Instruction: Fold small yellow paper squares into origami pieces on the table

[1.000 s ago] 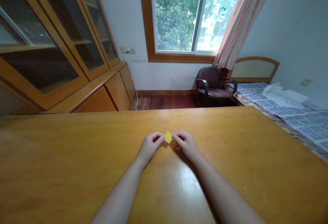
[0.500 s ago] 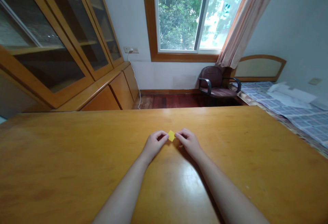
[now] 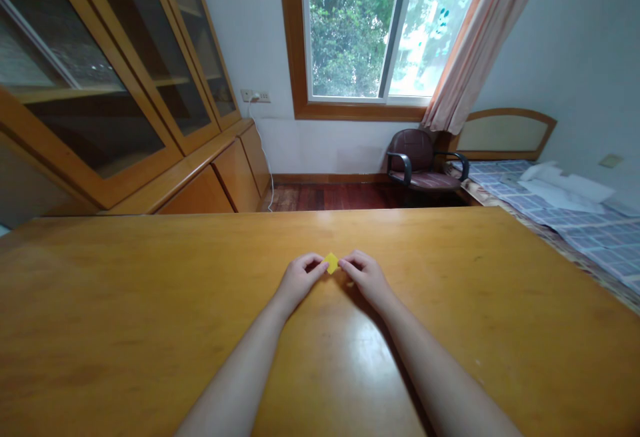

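A small yellow piece of paper (image 3: pixel 331 263), turned like a diamond, is held just above the wooden table (image 3: pixel 150 330) near its far edge. My left hand (image 3: pixel 301 277) pinches its left corner between thumb and fingers. On the opposite side, my right hand (image 3: pixel 367 272) pinches the right corner the same way. Both forearms reach in from the near edge, and a shadow falls on the tabletop below the right arm. Whether the paper is folded is too small to tell.
Beyond the table's far edge stands a dark red armchair (image 3: pixel 420 157) under the window (image 3: pixel 350 30). Glass-door cabinets (image 3: pixel 125 90) line the left wall. To the right is a bed (image 3: pixel 575 217) with a checked cover and white sheets. A white cord (image 3: pixel 265 150) hangs from a wall socket.
Both hands and the yellow paper have shifted very slightly to the left. The pinch at each corner looks the same.
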{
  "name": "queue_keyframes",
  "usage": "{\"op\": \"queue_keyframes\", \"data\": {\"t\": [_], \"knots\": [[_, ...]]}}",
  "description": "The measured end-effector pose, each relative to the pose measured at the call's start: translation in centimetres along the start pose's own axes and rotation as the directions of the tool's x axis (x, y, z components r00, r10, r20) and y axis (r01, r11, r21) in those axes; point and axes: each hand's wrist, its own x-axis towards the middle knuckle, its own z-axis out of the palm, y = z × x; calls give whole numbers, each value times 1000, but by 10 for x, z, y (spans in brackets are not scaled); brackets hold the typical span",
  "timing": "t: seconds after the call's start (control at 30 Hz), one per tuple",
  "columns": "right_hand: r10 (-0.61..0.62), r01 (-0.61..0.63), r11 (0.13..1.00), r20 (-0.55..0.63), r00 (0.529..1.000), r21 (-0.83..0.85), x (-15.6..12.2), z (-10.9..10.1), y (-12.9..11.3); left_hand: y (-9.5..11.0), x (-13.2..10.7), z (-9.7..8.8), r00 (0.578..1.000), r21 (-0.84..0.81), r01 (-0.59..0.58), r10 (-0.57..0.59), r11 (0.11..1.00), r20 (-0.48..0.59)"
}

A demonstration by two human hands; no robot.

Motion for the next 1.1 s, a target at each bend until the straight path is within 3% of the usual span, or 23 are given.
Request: {"op": "queue_keyframes", "data": {"t": [1.1], "knots": [[-4,4,1000,10,1000,26,-2,-2,-3,-1,0,-1,999,-50,36,-34,998,32]]}}
